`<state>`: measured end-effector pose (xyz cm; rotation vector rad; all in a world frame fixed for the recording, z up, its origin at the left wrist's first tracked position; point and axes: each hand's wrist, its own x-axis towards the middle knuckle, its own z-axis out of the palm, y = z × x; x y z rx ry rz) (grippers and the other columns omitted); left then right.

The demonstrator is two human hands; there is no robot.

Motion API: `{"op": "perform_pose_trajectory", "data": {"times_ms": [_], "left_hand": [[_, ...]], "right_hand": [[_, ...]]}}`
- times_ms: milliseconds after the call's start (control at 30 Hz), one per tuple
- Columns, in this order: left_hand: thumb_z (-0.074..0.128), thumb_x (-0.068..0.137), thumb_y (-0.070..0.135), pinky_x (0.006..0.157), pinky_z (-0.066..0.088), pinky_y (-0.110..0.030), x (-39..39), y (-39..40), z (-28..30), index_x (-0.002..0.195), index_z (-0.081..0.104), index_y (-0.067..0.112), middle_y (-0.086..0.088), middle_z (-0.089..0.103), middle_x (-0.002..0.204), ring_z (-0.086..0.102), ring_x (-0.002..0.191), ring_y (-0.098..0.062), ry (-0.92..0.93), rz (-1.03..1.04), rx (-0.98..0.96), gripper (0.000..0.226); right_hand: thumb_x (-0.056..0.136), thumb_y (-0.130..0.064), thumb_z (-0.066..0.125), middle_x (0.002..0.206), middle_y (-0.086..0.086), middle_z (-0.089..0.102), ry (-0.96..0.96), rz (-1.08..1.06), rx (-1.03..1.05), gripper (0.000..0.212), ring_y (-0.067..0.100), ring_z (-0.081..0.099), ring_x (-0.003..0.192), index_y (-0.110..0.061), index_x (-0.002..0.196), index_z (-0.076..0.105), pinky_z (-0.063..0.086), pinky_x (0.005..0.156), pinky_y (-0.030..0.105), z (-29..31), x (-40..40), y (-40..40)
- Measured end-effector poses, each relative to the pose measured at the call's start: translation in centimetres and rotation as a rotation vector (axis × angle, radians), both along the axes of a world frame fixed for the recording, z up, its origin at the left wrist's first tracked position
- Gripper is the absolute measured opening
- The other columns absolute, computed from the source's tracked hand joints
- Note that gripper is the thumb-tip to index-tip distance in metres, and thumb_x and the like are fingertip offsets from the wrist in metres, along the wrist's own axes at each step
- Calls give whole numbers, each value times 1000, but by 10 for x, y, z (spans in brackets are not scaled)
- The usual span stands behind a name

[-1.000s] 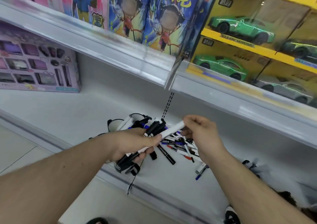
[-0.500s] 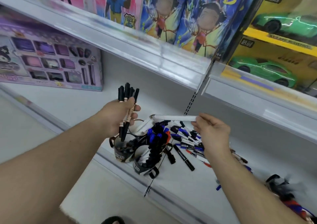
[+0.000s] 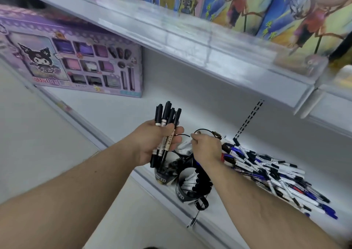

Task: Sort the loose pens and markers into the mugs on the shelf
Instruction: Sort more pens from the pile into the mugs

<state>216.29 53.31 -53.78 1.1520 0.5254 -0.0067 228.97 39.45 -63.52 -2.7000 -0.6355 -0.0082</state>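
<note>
My left hand (image 3: pixel 152 144) grips a bundle of several black markers (image 3: pixel 165 132), held upright above the mugs. My right hand (image 3: pixel 206 148) reaches down over the mugs with its fingers curled, pinching a white marker (image 3: pixel 183 146) whose end pokes out to the left. A black mug (image 3: pixel 164 179) at the front left holds black markers. Next to it, another black mug (image 3: pixel 182 194) holds white markers with black caps. Behind my right hand shows the dark rim of a third mug (image 3: pixel 206 130). A pile of loose pens and markers (image 3: pixel 270 174) lies on the white shelf (image 3: pixel 118 113) to the right.
A purple toy box (image 3: pixel 76 58) stands at the shelf's back left. The upper shelf (image 3: pixel 190 42) with boxed toys overhangs close above. A small tag clip (image 3: pixel 192 220) hangs off the shelf's front edge. Floor lies to the left.
My right hand has carried the white marker left and down to the mugs. My left hand stays raised with the black markers. The view has swung left.
</note>
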Motion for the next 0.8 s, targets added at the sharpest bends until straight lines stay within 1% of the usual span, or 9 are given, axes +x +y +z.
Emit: {"op": "perform_pose_trajectory", "data": {"times_ms": [67, 200, 267, 367, 433, 500, 567, 667, 800], "left_hand": [[50, 100, 9, 62, 59, -26, 1, -3, -2, 109, 63, 6, -1, 76, 89, 72, 72, -13, -4, -33, 0, 16], [51, 99, 9, 73, 59, -31, 4, -10, 0, 108, 64, 5, -2, 76, 93, 72, 76, -15, -32, -99, -12, 16], [52, 98, 9, 72, 59, -31, 4, -16, 3, 102, 65, 6, -2, 76, 90, 72, 74, -15, -47, -129, -35, 14], [52, 98, 9, 69, 60, -29, 3, -26, 8, 99, 67, 8, -2, 76, 90, 72, 74, -14, -49, -181, -39, 15], [53, 98, 11, 68, 60, -28, 1, -33, 11, 99, 68, 11, -1, 76, 90, 73, 76, -13, -39, -218, -17, 15], [53, 98, 11, 66, 60, -27, 0, -42, 14, 100, 68, 11, -1, 76, 90, 73, 76, -13, -33, -244, -16, 15], [54, 98, 11, 65, 60, -27, -1, -55, 19, 102, 67, 9, -3, 76, 89, 73, 75, -14, -24, -275, -23, 13], [55, 97, 11, 65, 60, -29, -5, -77, 25, 104, 66, 8, -6, 76, 93, 73, 77, -17, -10, -343, -26, 13], [52, 99, 13, 69, 61, -34, -11, -108, 31, 109, 66, 4, -11, 75, 101, 73, 84, -23, -13, -417, -72, 19]], "right_hand": [[98, -21, 43, 113, 2, 69, 51, 36, -223, 32, 24, 57, 111, -27, 114, 70, 38, 100, 36, -10, 2, 2], [96, -22, 45, 112, -2, 65, 45, 98, -316, 28, 19, 55, 115, -28, 109, 69, 31, 109, 41, -12, 7, -4], [97, -21, 48, 111, -3, 66, 74, 105, -162, 28, 16, 58, 110, -29, 110, 71, 32, 107, 27, 3, 4, -9], [96, -16, 55, 105, -8, 70, 286, -77, 400, 24, 12, 67, 88, -21, 110, 74, 42, 68, 9, 47, -12, -19], [94, -11, 57, 95, -6, 74, 460, -215, 760, 20, 9, 68, 73, -16, 103, 74, 48, 59, 12, 82, -30, -31], [94, -11, 57, 75, -5, 71, 595, -265, 958, 15, 12, 62, 58, -13, 99, 72, 48, 51, 19, 115, -52, -47], [95, -22, 60, 69, -7, 65, 591, -253, 955, 12, 10, 56, 54, -16, 97, 70, 46, 53, 24, 140, -72, -64], [91, -36, 65, 79, -8, 66, 480, -185, 784, 9, 7, 57, 60, -27, 93, 67, 49, 60, 25, 157, -87, -84], [92, -26, 67, 71, -5, 62, 401, -213, 741, 10, 8, 57, 55, -19, 84, 67, 50, 58, 25, 163, -92, -115]]}}
